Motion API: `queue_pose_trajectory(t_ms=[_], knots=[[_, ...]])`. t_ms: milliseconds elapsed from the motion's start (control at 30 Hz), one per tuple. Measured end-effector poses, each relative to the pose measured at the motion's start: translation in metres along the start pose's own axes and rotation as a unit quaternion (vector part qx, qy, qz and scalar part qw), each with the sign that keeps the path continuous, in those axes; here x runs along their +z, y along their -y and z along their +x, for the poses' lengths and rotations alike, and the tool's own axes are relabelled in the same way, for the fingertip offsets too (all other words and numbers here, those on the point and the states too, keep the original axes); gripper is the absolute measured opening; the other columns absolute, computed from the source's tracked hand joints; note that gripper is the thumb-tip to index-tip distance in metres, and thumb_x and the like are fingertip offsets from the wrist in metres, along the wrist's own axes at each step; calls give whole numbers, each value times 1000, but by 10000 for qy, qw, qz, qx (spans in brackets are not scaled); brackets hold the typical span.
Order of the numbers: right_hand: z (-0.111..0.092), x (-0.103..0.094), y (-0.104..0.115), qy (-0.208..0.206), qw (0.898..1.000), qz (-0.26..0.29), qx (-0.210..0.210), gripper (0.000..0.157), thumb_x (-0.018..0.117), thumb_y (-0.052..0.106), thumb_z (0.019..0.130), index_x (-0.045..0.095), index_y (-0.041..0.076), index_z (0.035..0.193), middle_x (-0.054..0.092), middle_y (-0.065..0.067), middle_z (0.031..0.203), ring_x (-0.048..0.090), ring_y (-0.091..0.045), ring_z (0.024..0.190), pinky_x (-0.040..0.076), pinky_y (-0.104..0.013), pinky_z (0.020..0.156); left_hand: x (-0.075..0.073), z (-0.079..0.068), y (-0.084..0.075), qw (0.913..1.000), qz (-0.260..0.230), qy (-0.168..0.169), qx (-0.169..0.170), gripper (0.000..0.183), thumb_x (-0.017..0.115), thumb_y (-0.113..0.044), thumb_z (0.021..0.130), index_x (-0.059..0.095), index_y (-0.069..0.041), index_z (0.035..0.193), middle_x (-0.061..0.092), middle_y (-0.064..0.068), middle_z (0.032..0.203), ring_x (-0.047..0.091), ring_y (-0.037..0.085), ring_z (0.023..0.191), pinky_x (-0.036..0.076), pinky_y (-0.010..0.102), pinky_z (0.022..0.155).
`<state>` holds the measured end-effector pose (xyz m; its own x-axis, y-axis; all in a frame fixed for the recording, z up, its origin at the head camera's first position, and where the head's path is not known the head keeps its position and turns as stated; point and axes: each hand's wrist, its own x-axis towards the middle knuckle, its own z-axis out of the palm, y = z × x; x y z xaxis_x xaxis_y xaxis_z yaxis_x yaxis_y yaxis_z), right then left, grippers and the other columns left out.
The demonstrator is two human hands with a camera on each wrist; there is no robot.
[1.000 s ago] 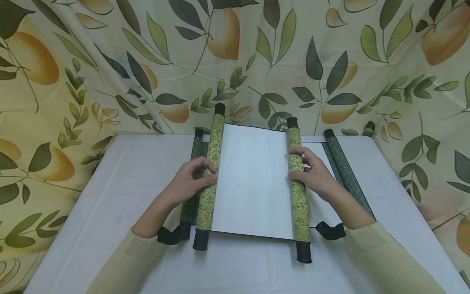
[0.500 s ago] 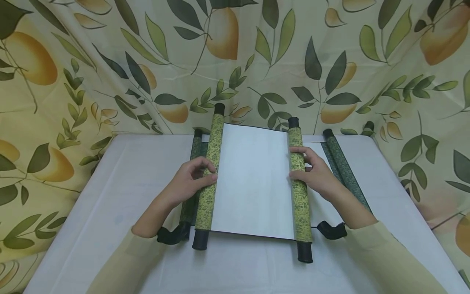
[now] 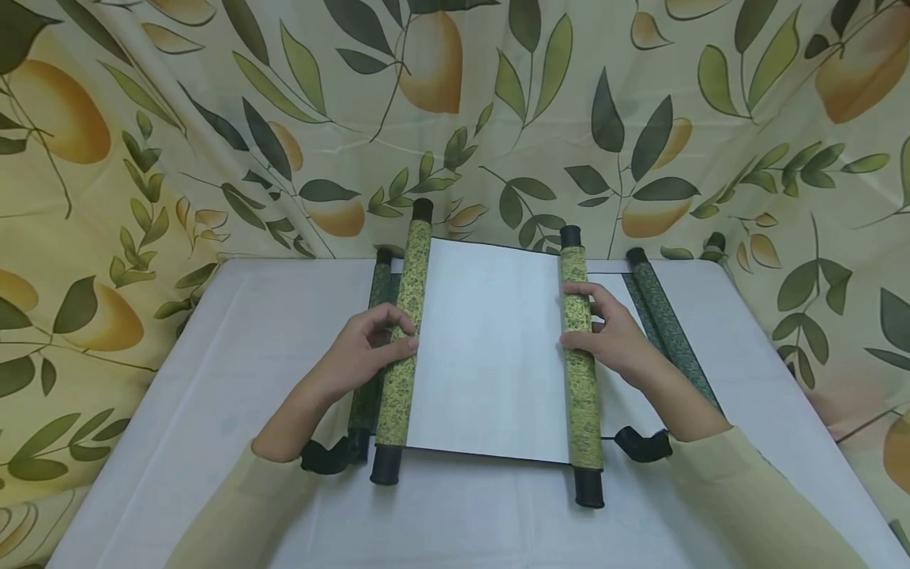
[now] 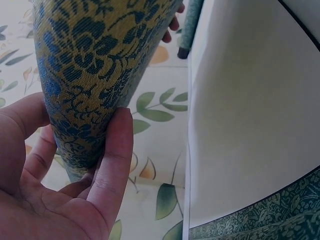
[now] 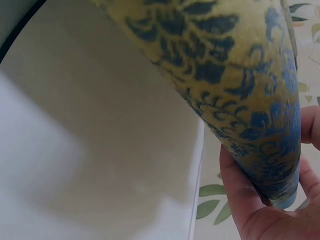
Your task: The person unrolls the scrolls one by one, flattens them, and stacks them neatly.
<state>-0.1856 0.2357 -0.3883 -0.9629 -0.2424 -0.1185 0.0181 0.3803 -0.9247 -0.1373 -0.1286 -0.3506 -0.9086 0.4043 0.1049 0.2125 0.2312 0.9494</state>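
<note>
Well, from where I stand, a person has both hands on a partly unrolled scroll (image 3: 490, 371), its cloth yellow with a dark blue floral weave and its middle a smooth white sheet (image 3: 490, 308). The left hand (image 3: 362, 352) pinches the left roller (image 3: 395, 399), thumb and fingers curled about it in a firm-looking grip. The right hand (image 3: 617, 336) does likewise at the right roller (image 3: 584, 411), its thumb near the roller's inner edge. Black caps finish both rollers, and the left roller's far end reaches higher in view than the right one's.

Behind this scroll, on the white-covered table (image 3: 256, 348), lies a second scroll of dark green patterned cloth (image 3: 675, 336), its rollers showing out to either side and some white surface visible near the right hand. The person's pale yellowish-green sleeves (image 3: 753, 490) end at the wrists. Beyond the table hangs cream fabric (image 3: 512, 142) printed with leaves and orange fruit.
</note>
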Motion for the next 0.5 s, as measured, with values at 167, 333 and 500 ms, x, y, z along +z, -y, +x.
queue_pose_trajectory(t_ms=[167, 333, 500], knots=[[-1, 0, 0, -100, 9999, -136, 14, 69, 63, 3, 82, 33, 25, 140, 30, -17, 135, 50, -37, 104, 49, -39, 74, -1, -1, 0, 10000, -57, -9, 0, 15, 61, -8, 88, 56, -1, 101, 56, 11, 101, 48, 24, 79, 42, 37, 72], [0, 0, 0, -213, 9997, -139, 13, 63, 61, 0, 82, 40, 24, 136, 27, -13, 141, 48, -35, 107, 48, -40, 77, -2, -2, -1, 10000, -59, -13, -17, 16, 60, -7, 88, 56, 0, 101, 56, 13, 102, 47, 24, 79, 41, 37, 72], [1, 1, 0, -262, 9995, -195, 11, 55, 63, 4, 82, 43, 21, 131, 25, -7, 144, 47, -33, 108, 47, -41, 78, -3, -3, -2, 10000, -27, -48, -38, 15, 60, -6, 88, 56, 0, 101, 55, 13, 102, 47, 24, 81, 41, 37, 74]])
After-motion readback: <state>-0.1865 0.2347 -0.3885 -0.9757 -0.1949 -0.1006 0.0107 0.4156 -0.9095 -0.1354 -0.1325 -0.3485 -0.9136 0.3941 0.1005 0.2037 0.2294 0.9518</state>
